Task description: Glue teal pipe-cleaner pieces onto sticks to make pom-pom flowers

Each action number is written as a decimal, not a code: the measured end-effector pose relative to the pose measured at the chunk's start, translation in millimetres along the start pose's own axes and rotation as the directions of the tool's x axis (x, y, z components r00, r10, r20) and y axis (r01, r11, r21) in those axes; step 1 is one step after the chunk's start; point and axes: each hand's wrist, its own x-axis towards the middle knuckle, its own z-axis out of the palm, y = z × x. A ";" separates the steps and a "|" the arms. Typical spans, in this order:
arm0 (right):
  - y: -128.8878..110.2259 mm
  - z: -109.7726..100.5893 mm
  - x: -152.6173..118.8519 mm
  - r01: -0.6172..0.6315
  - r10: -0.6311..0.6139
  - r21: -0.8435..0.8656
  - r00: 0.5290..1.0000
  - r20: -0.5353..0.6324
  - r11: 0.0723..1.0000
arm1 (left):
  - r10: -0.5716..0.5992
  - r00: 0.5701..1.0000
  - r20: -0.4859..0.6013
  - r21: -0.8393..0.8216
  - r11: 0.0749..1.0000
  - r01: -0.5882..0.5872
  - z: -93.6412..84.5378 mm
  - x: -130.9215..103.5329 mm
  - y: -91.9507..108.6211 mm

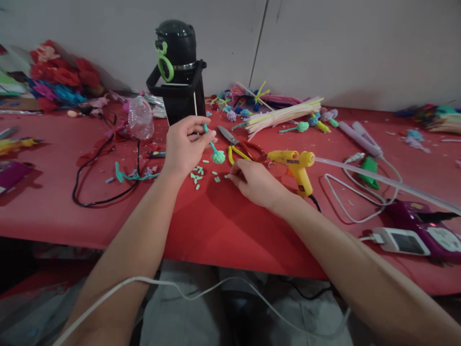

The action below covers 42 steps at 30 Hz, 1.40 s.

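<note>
Left hand [187, 146] is holding a thin green stem [212, 141] high up. Its fingers are closing on the stem in a pinch, the thumb pressing from one side. The green tuft [218, 156] is hanging at the stem's lower end, clear of the tabletop [230, 230], above loose green snippets [197, 176].

Right hand [259, 183] is resting low, its thumb and index tips nearly meeting beside a small green piece [226, 176]; whether they are gripping it or only touching it, I cannot tell.

Handling estimate: the whole piece is probably weighing very little. The stem is looking bendable yet stiff enough to support the tuft, with a fuzzy, non-slip surface. The tuft is seeming soft, likely to flatten or shed bits under a squeeze. Best hold: the bare stem, lightly, leaving the tuft untouched. Snippets are calling for a fingertip pinch, being tiny and easily scattered.

Nearby, a yellow glue gun [301, 174] is lying beyond the right hand.
</note>
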 end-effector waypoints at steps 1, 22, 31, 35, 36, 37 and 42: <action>1.6 -1.8 -1.7 -0.017 0.017 0.046 1.000 0.000 0.999 | -0.003 1.000 0.000 -0.002 1.000 0.003 0.2 0.0 0.2; 10.5 -24.4 -8.9 0.002 0.039 0.391 0.994 -0.099 0.920 | -0.020 1.000 0.022 -0.030 0.999 0.021 3.3 -2.5 1.8; 1.4 -32.8 -13.8 0.084 0.007 0.362 0.970 -0.243 0.929 | -0.056 0.995 0.078 -0.079 0.995 0.062 9.4 -11.0 15.9; 1.0 -31.1 -14.0 0.112 0.005 0.395 0.959 -0.282 0.912 | -0.073 0.990 0.123 -0.095 0.992 0.085 11.9 -13.1 20.6; 1.2 -30.1 -13.6 0.112 0.011 0.423 0.960 -0.279 0.899 | -0.073 0.989 0.129 -0.096 0.992 0.086 12.1 -13.3 21.1; 1.5 -29.0 -13.0 0.110 0.019 0.452 0.962 -0.273 0.885 | -0.075 0.988 0.132 -0.095 0.992 0.088 12.3 -13.4 21.5; 3.9 -25.4 -10.1 0.181 -0.035 0.396 0.936 -0.349 0.900 | -0.099 0.985 0.138 -0.075 0.991 0.111 12.9 -14.3 25.1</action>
